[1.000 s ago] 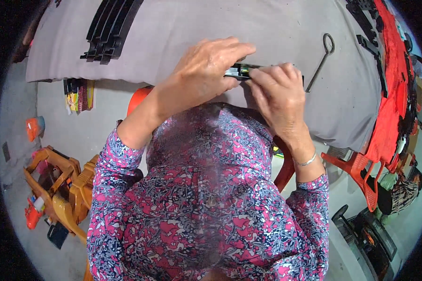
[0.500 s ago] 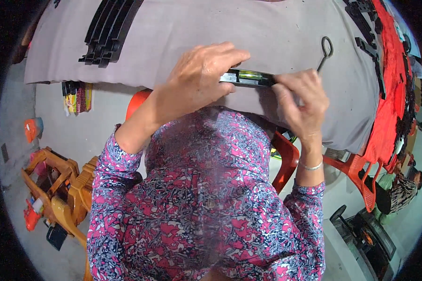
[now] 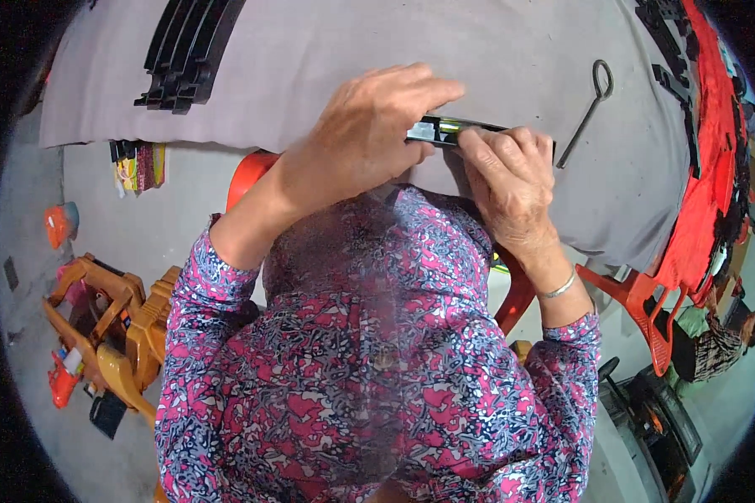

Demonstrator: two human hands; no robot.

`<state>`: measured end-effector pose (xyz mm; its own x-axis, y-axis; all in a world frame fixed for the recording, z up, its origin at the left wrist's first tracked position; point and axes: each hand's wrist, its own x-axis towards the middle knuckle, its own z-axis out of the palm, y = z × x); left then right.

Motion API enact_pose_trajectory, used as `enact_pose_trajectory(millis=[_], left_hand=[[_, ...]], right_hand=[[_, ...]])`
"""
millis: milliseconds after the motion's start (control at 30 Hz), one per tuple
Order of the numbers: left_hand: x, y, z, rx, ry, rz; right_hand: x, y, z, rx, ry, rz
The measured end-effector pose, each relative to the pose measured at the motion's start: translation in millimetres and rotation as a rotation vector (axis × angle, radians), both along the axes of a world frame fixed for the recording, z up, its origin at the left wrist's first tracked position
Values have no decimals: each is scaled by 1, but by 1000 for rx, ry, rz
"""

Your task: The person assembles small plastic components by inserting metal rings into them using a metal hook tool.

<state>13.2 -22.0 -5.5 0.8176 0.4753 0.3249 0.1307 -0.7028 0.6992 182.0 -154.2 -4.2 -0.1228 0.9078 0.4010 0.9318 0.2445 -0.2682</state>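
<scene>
A narrow black bar [image 3: 426,131] with a silvery patch and a shiny yellow-green strip spans the gap between my two hands, above the near part of the cloth. My left hand [image 3: 373,126] is closed round its left end, with the thumb below and the fingers above. Bent over the right portion is my right hand [image 3: 512,172], its fingertips pressing on the bar beside the yellow-green strip. A short black end shows past those fingers. What lies under the right fingertips is hidden.
A grey cloth [image 3: 310,50] covers the table. Several curved black strips [image 3: 195,54] lie at the far left. To the right rests a metal rod with a looped end [image 3: 597,98]. Black parts [image 3: 678,92] line the right edge near red fabric [image 3: 713,126]. Red chairs [image 3: 633,314] stand close by.
My right hand has moved left along the bar and its fingers now cover part of the yellow-green strip. My left hand keeps its hold, shifted slightly right and up.
</scene>
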Motion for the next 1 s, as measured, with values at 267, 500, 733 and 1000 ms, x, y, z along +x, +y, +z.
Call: enact_pose_trajectory(millis=[267,500,733,1000], left_hand=[[3,0,5,14,2,-1],[-12,10,3,95,0,-68],[-9,11,15,166,11,-42],[-4,-5,19,175,65,-10]], right_hand=[[2,2,4,20,54,18],[114,10,16,-86,259,-742],[185,41,2,-352,139,-817],[155,51,7,-366,186,-715]])
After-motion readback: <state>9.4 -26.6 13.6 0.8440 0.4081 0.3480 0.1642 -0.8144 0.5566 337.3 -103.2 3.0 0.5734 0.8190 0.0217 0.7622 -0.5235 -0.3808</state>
